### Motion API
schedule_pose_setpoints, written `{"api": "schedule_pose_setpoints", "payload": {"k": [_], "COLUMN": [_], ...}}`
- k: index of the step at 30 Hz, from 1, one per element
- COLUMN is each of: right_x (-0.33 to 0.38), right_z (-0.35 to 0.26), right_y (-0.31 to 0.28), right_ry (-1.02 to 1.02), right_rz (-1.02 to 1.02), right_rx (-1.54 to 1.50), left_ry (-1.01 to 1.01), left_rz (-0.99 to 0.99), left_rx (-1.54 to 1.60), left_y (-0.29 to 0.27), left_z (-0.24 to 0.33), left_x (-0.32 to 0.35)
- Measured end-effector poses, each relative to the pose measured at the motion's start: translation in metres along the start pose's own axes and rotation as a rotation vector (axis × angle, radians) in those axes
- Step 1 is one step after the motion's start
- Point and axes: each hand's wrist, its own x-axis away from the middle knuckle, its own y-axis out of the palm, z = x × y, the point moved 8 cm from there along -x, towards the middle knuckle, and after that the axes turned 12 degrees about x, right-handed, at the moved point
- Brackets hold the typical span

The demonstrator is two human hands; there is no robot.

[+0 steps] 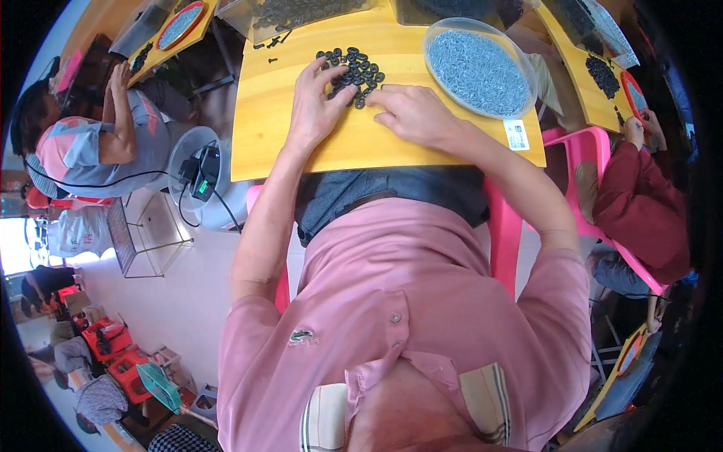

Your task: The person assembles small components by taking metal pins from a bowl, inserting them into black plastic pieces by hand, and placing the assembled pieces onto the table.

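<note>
left grip [316,104] and right grip [416,113] at black parts [364,66] on yellow table [271,113]

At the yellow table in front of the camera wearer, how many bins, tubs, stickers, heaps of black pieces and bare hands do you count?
Clear bins: 2
Round tub of silver screws: 1
White sticker: 1
Heap of black pieces: 1
Hands, left hand and right hand: 2
Total: 7

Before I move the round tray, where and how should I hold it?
I'd take the tray by its rim with both hands, one from the left and one from the right. It is round and lies flat, open-topped and full of loose metal pieces, so opposite grips should help keep it level.
</note>
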Motion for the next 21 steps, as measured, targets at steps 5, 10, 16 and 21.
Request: {"api": "schedule_pose_setpoints", "payload": {"k": [5,10,16,21], "right_x": [-0.004,-0.039,-0.105,-0.129], "right_z": [0.008,0.022,0.043,0.053], "right_y": [-0.011,-0.031,-0.01,0.024], "right_ry": [0.022,0.111,0.159,0.204], "right_rz": [0.019,-0.047,-0.016,-0.147], "right_rx": [0.102,0.124,0.134,0.156], "left_ry": [-0.025,0.218,-0.038,0.223], "left_rz": [-0.056,-0.099,0.004,-0.118], "left_rx": [0.054,-0.046,0.15,-0.043], "left_y": [0.0,0.001,-0.011,-0.002], "left_z": [-0.001,0.017,-0.002,0.026], "left_x": [0.006,0.009,0.006,0.011]}}
